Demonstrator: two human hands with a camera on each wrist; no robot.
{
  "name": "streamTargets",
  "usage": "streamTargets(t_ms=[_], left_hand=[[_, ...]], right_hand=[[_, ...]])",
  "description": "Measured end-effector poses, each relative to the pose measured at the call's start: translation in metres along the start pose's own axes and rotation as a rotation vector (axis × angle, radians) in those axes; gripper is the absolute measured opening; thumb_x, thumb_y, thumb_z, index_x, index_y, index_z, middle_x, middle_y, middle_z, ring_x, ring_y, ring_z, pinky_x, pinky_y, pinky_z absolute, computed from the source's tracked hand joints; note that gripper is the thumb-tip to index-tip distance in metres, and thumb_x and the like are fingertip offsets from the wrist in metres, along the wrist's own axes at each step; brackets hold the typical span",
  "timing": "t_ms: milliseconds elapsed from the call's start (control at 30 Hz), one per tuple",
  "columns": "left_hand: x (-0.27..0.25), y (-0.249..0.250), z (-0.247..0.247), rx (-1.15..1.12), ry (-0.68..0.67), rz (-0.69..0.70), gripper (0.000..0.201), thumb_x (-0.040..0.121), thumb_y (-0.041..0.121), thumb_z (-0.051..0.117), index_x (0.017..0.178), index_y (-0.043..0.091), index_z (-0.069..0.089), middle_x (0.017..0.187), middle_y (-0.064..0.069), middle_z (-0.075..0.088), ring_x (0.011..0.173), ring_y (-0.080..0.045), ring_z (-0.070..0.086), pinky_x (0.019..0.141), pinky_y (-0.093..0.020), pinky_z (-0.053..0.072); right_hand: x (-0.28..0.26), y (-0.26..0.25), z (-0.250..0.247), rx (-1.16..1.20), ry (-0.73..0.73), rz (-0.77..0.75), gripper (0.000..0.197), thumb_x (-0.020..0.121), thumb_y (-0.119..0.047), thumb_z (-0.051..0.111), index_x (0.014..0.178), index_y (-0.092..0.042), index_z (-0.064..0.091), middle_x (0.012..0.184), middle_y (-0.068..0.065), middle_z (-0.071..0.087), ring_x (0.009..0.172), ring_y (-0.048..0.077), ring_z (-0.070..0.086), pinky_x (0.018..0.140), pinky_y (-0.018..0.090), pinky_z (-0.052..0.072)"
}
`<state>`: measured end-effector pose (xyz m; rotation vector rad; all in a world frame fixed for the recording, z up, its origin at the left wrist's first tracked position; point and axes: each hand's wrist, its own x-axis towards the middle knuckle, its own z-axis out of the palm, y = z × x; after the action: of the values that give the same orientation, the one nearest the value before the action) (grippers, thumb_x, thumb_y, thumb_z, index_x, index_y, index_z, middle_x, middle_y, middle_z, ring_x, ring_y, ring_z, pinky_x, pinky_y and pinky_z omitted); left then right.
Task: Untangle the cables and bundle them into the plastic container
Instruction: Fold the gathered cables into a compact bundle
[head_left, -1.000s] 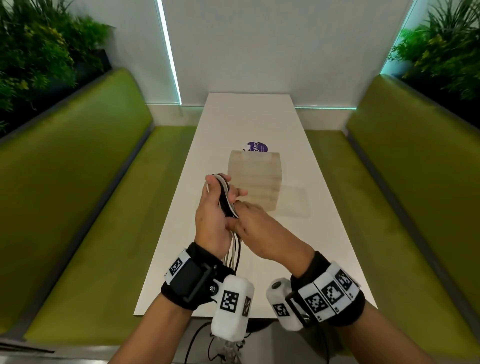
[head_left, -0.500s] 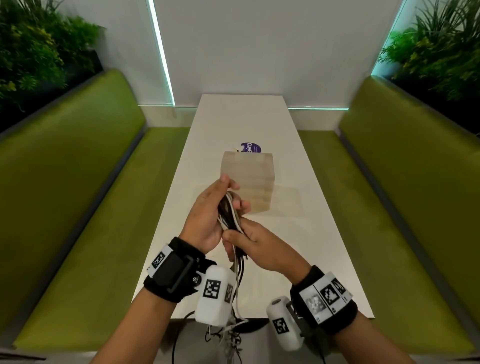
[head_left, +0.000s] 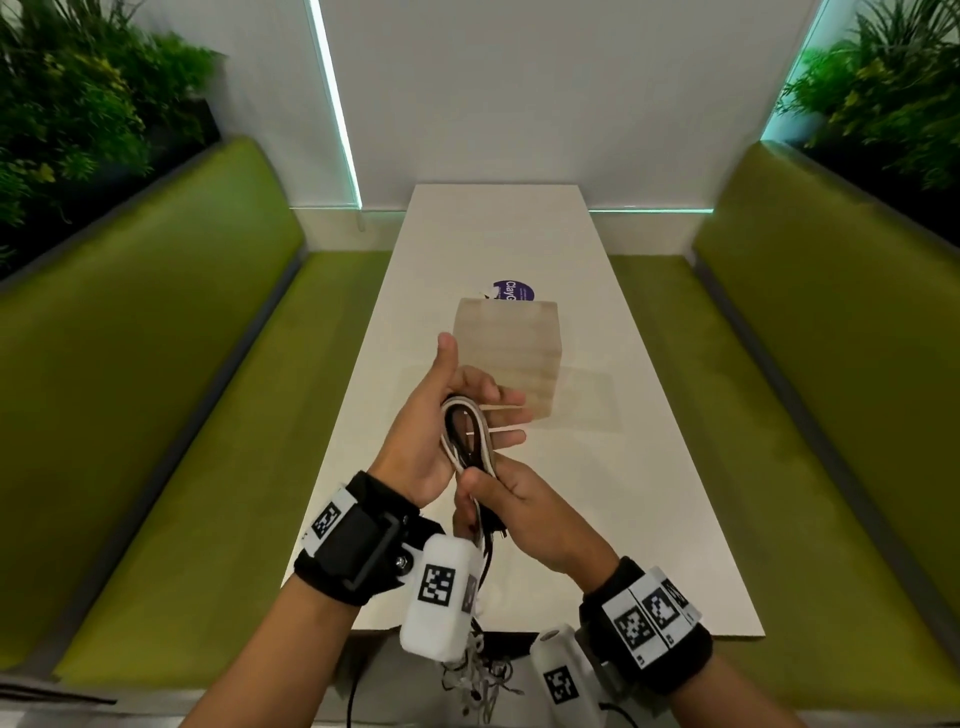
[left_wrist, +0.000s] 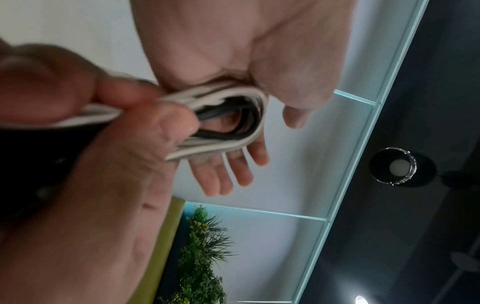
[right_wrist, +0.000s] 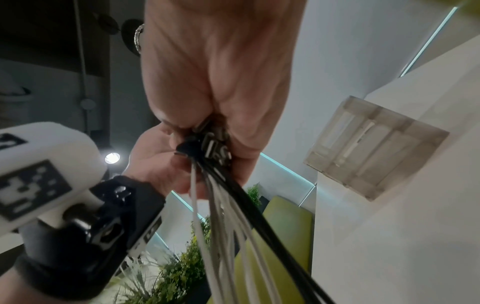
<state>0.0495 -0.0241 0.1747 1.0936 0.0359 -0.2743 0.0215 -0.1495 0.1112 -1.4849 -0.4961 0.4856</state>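
Two hands: right hand (head_left: 524, 512) pinches looped cables (head_left: 465, 434), seemingly tightly.

A translucent plastic container (head_left: 506, 358) stands mid-frame on the long white table (head_left: 649, 493), a round purple sticker (head_left: 514, 291) just behind it, the looped cable bundle (head_left: 467, 436) held below it at frame centre.

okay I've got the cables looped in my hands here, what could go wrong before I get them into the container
1. Your left hand lies open under the cable loop; only the right hand pinches it, so the coil could spring apart.
2. The loose ends hang below the table edge and might snag.
3. The plastic container looks narrow; a slack bundle may not fit.
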Motion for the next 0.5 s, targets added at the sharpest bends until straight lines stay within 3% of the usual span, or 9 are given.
streamTargets(t_ms=[33,67,133,200,267,400,500], left_hand=[[-0.0013,-0.0025,0.0005,-0.005,0.026,0.006,0.062,0.091,0.061,0.034,0.064,0.007,0.051,0.068,-0.01,0.066,0.07,-0.027,0.069,0.059,-0.033,0.055],[-0.0019,-0.0048,0.0013,-0.021,0.061,0.014,0.062,0.093,0.059,0.035,0.06,0.009,0.05,0.059,-0.008,0.06,0.059,-0.024,0.065,0.053,-0.03,0.053],[-0.0025,-0.0075,0.0019,-0.06,0.123,0.04,0.064,0.095,0.057,0.038,0.048,0.013,0.04,0.042,-0.002,0.039,0.034,-0.016,0.04,0.037,-0.021,0.036],[-0.0026,-0.0069,0.0016,-0.051,0.138,0.057,0.067,0.095,0.058,0.036,0.043,0.016,0.031,0.037,0.002,0.024,0.028,-0.01,0.019,0.032,-0.015,0.018],[-0.0028,-0.0059,0.0015,-0.007,0.111,0.064,0.068,0.094,0.06,0.033,0.042,0.017,0.027,0.035,0.002,0.021,0.027,-0.008,0.014,0.033,-0.014,0.011],[-0.0026,-0.0045,0.0063,0.089,0.076,0.064,0.068,0.093,0.063,0.03,0.044,0.016,0.024,0.035,0.001,0.02,0.028,-0.01,0.014,0.034,-0.016,0.012],[0.0006,-0.0077,0.0068,0.155,0.082,0.098,0.066,0.089,0.068,0.029,0.049,0.015,0.031,0.041,-0.001,0.029,0.033,-0.014,0.028,0.037,-0.022,0.027]], right_hand=[[0.0005,0.0022,0.0016,0.001,0.011,-0.002,0.03,0.1,-0.029,0.04,0.078,-0.011,0.049,0.066,-0.004,0.057,0.065,0.02,0.058,0.061,0.024,0.047],[0.001,0.0037,0.0029,-0.016,0.018,-0.004,0.029,0.099,-0.03,0.04,0.077,-0.012,0.047,0.065,-0.002,0.055,0.062,0.02,0.056,0.06,0.025,0.045],[0.0013,0.0062,0.0039,-0.069,0.017,-0.021,0.028,0.1,-0.028,0.039,0.078,-0.012,0.046,0.065,0.002,0.053,0.059,0.019,0.052,0.059,0.024,0.043],[0.0012,0.0058,0.0045,-0.093,0.012,-0.046,0.027,0.101,-0.024,0.038,0.077,-0.012,0.045,0.065,0.005,0.051,0.056,0.014,0.05,0.057,0.018,0.041],[0.001,0.0056,0.0041,-0.106,0.006,-0.059,0.028,0.099,-0.024,0.038,0.075,-0.012,0.045,0.064,0.005,0.05,0.054,0.011,0.049,0.056,0.016,0.041],[-0.0012,0.0051,0.004,-0.107,0.012,-0.058,0.03,0.099,-0.023,0.037,0.073,-0.012,0.045,0.063,0.002,0.049,0.054,0.009,0.048,0.055,0.015,0.04],[-0.003,0.0025,0.0023,-0.08,0.042,-0.02,0.029,0.101,-0.023,0.039,0.074,-0.012,0.044,0.063,0.001,0.048,0.055,0.011,0.048,0.054,0.017,0.042]])
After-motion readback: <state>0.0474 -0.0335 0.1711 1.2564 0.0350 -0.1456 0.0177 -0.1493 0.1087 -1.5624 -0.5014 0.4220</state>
